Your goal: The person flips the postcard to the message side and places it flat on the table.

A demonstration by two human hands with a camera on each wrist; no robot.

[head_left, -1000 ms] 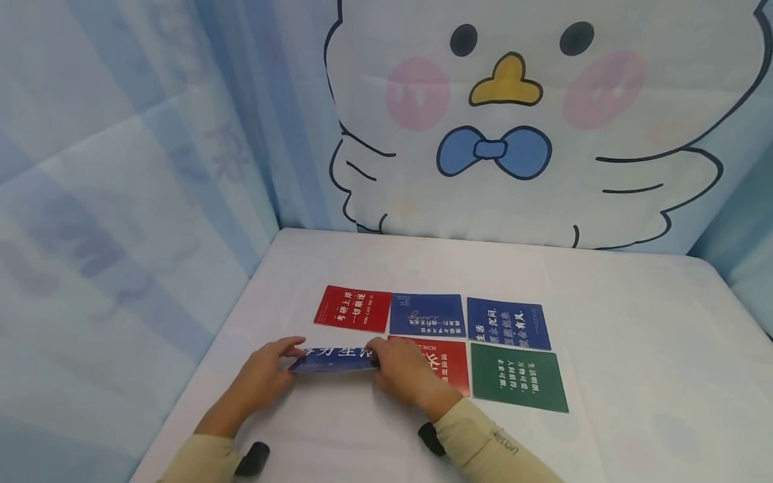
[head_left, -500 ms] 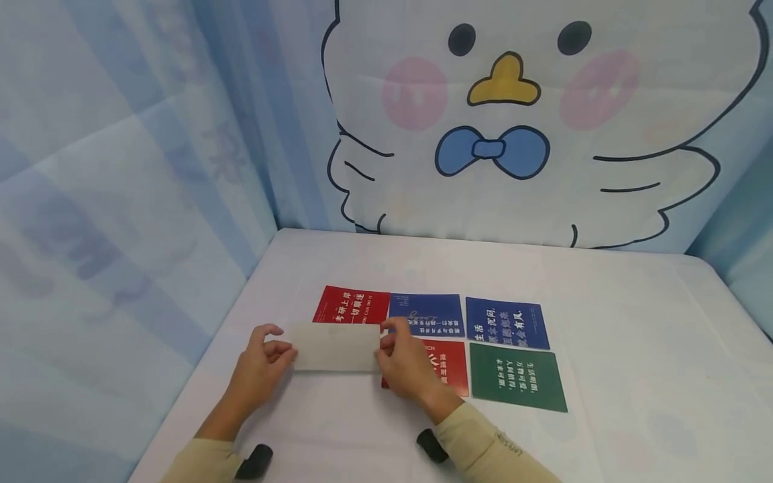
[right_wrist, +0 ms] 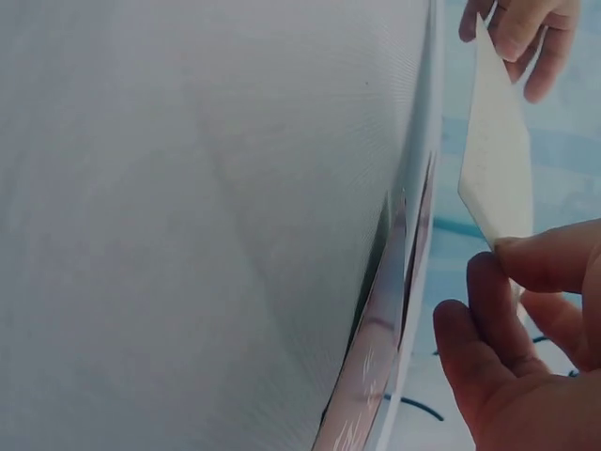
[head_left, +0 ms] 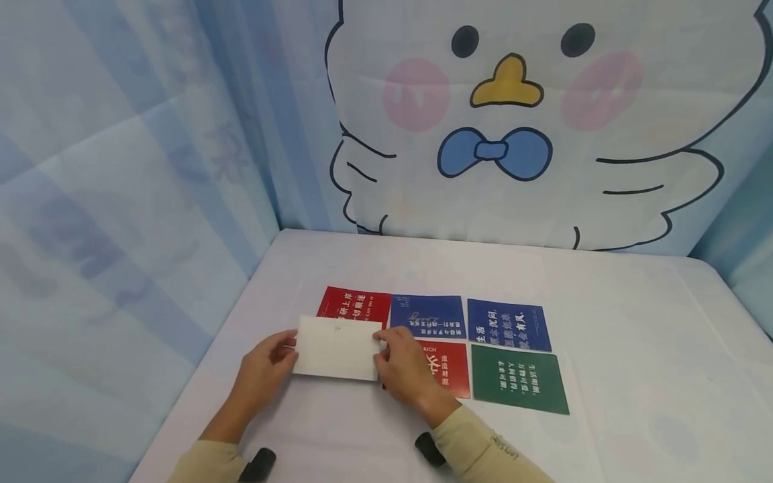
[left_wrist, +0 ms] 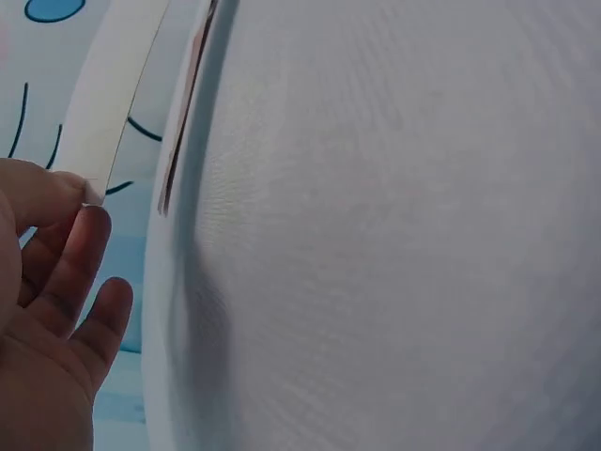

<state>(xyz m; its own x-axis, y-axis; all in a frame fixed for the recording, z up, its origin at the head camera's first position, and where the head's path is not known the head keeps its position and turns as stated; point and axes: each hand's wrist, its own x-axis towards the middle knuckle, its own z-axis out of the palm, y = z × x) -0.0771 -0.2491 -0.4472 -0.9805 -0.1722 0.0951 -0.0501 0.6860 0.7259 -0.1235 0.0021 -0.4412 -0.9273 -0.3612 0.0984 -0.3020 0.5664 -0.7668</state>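
A card [head_left: 338, 352] is held up between both hands, its plain cream side facing the head camera. My left hand [head_left: 266, 365] pinches its left edge between thumb and fingers. On the opposite edge, my right hand [head_left: 406, 367] pinches it the same way. The left wrist view shows the card's corner [left_wrist: 99, 178] between thumb and fingertip. In the right wrist view the card [right_wrist: 498, 150] spans from one hand to the other, clear of the tabletop. Its front is turned away. Behind it, a red card [head_left: 356, 305] is partly covered.
Further cards lie in two rows on the white table [head_left: 652, 349]: a blue card [head_left: 427, 315], another blue card [head_left: 509, 325], a second red card [head_left: 449, 369] partly behind my right hand, and a green card [head_left: 519, 379]. A cartoon-printed curtain [head_left: 495, 201] hangs behind the table.
The held card has been flipped: its blue printed face showed a second ago, now its cream back shows. It has also tilted up toward the camera. The cards on the table have not moved.
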